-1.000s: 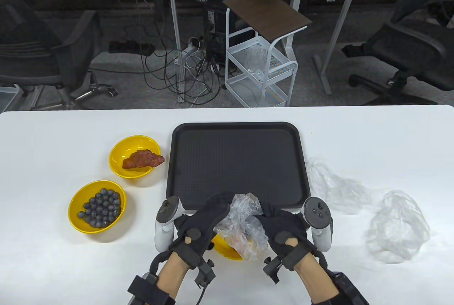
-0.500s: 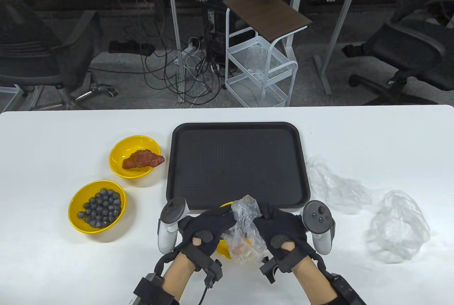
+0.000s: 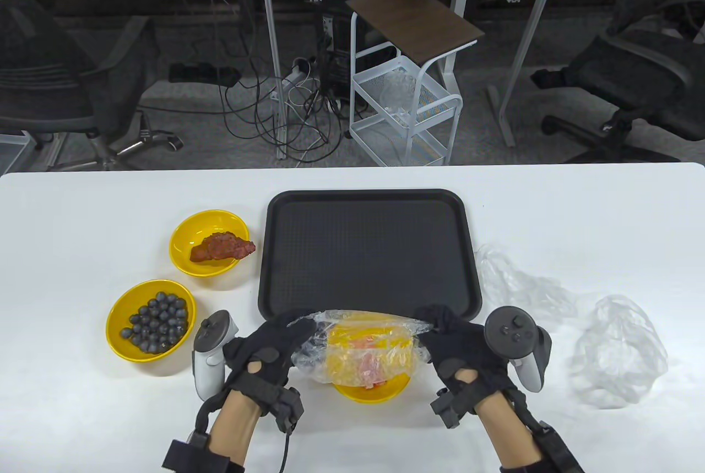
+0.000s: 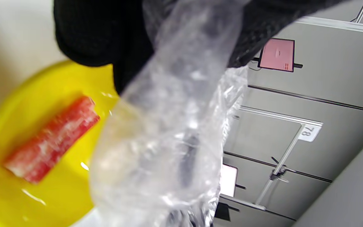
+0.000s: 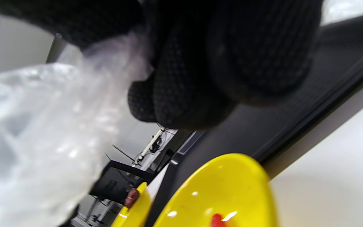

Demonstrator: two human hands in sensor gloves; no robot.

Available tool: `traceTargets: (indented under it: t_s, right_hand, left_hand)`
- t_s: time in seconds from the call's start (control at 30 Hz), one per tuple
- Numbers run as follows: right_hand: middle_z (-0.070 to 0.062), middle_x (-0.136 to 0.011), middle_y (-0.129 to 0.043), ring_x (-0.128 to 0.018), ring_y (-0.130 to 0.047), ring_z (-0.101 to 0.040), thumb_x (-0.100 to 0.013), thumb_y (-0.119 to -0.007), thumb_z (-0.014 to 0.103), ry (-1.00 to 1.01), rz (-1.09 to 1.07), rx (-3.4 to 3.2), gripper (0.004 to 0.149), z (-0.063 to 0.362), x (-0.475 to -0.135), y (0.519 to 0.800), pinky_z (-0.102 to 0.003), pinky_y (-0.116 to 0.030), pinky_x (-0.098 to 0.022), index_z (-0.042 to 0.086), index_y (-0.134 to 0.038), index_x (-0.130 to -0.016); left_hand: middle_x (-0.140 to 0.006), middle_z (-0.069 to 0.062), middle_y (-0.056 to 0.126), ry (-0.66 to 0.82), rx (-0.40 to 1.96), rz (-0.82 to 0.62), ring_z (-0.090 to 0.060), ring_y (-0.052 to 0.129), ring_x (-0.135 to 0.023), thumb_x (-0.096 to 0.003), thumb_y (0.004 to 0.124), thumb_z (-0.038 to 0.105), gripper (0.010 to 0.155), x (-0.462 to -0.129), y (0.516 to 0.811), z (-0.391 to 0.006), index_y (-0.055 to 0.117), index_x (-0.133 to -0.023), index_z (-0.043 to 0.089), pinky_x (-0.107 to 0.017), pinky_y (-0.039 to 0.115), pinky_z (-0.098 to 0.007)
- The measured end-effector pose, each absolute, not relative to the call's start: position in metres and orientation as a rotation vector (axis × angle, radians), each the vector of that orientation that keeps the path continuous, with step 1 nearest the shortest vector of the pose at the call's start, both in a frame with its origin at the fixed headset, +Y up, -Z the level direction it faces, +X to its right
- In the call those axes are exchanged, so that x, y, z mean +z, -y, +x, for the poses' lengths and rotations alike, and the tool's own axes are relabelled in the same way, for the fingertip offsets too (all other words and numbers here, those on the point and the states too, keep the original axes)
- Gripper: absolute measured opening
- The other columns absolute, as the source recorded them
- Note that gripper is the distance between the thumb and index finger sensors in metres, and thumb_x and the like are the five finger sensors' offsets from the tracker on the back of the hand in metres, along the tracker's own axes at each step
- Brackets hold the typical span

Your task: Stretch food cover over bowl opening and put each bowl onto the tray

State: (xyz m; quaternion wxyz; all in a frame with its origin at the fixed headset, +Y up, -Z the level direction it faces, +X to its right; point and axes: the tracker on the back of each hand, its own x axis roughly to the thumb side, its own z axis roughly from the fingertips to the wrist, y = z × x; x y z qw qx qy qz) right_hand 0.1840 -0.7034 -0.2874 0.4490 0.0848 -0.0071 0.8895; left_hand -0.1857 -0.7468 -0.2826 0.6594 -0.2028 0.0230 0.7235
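A yellow bowl (image 3: 374, 389) with a red-and-white food stick (image 4: 54, 138) sits on the white table just in front of the black tray (image 3: 366, 247). A clear plastic food cover (image 3: 361, 346) is pulled wide above the bowl. My left hand (image 3: 270, 349) grips its left edge and my right hand (image 3: 457, 343) grips its right edge. In the left wrist view the cover (image 4: 169, 132) hangs from the gloved fingers (image 4: 99, 34) beside the bowl (image 4: 33, 189). In the right wrist view the cover (image 5: 43, 126) trails from the curled fingers (image 5: 206, 72) above the bowl (image 5: 219, 192).
Two more yellow bowls stand left of the tray: one with a brown meat piece (image 3: 209, 243), one with dark berries (image 3: 151, 320). Two crumpled clear covers (image 3: 523, 283) (image 3: 617, 352) lie right of the tray. A white cart (image 3: 405, 104) and chairs stand beyond the table.
The hands moved apart, left hand leftward and right hand rightward, and the bunched cover was stretched out wide above the bowl.
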Motion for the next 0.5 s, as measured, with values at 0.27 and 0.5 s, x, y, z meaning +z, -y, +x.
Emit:
traceTargets:
  t_s: [0.27, 0.5]
  right_hand:
    - [-0.008, -0.057, -0.100, -0.032, -0.106, -0.022, -0.041, -0.085, 0.030, 0.063, 0.293, 2.502, 0.048, 0.187, -0.271, 0.701, -0.034, -0.091, -0.018, 0.011, -0.084, -0.085]
    - [-0.007, -0.058, -0.098, -0.032, -0.106, -0.021, -0.040, -0.085, 0.030, 0.083, 0.422, 2.680, 0.050, 0.184, -0.246, 0.718, -0.033, -0.091, -0.018, 0.011, -0.082, -0.086]
  left_hand:
    - [-0.057, 0.000, 0.104, -0.037, 1.225, -0.370, -0.023, 0.104, -0.047, -0.0462, 0.083, 0.040, 0.045, -0.266, 0.742, -0.186, 0.086, -0.088, 0.023, -0.043, 0.089, -0.044]
    - [-0.057, 0.000, 0.103, 0.035, 0.924, -0.318, -0.023, 0.104, -0.047, -0.0457, 0.083, 0.041, 0.045, -0.244, 0.749, -0.175, 0.085, -0.087, 0.022, -0.043, 0.089, -0.044]
